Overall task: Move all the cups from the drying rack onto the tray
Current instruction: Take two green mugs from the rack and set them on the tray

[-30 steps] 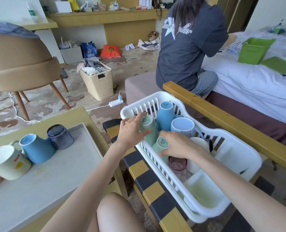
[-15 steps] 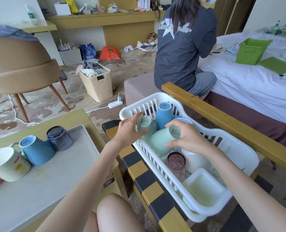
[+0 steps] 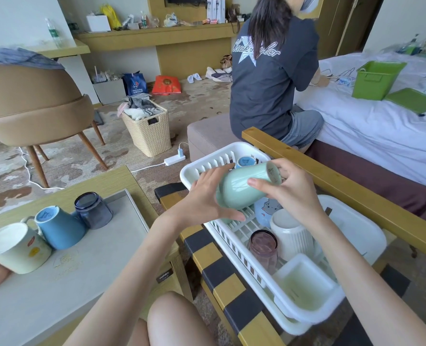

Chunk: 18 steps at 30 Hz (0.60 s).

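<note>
The cup [image 3: 244, 188] has risen out of the rack [image 3: 221, 152] and lies sideways, base at the right grip [image 3: 296, 196], mouth at the left grip [image 3: 204, 203], both curled round it. The tray [image 3: 94, 258] lies leftward.

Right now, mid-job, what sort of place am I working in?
Most likely a lived-in hotel room: a white-sheeted bed on the right, a long built-in desk at the back, and a padded armchair on patterned carpet.
</note>
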Tool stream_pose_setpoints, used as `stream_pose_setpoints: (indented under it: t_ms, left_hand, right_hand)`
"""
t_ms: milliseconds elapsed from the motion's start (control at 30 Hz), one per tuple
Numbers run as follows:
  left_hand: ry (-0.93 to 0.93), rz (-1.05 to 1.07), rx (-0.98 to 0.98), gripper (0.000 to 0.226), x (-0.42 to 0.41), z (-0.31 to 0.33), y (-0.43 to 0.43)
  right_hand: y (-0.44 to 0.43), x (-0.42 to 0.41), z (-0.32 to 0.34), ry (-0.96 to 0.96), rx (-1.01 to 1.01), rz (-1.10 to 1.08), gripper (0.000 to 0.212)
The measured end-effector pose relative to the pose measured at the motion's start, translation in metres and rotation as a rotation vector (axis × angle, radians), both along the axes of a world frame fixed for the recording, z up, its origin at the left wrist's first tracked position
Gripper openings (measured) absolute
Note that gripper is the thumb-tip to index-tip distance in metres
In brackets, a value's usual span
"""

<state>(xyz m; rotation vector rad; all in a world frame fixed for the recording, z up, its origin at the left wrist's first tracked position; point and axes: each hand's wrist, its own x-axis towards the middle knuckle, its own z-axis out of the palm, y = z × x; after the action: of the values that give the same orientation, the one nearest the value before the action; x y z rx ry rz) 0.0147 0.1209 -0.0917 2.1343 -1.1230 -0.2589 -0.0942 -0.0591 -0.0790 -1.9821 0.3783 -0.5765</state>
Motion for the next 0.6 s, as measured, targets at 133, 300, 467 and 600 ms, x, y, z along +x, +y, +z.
stream_pose_setpoints:
  t_ms: [133, 300, 467, 600]
  left_hand:
    - [-0.118, 0.042, -0.028, 0.108, 0.000, 0.004, 0.000]
    - [-0.154, 0.135, -0.118, 0.085, 0.003, 0.006, 0.011]
    - [-0.184, 0.244, -0.181, 0.078, 0.014, 0.002, 0.026]
    - [0.008, 0.319, -0.275, 0.081, 0.022, -0.002, 0.039]
  right_hand:
    - [0.018, 0.006, 0.010, -0.049, -0.134, -0.083, 0.051]
    - [0.032, 0.020, 0.016, -0.097, -0.221, -0.066, 0.058]
    - [0.040, 0.039, 0.015, -0.090, -0.062, 0.126, 0.061]
    - [0.039, 0.055, 0.011, -0.102, 0.157, 0.300, 0.062]
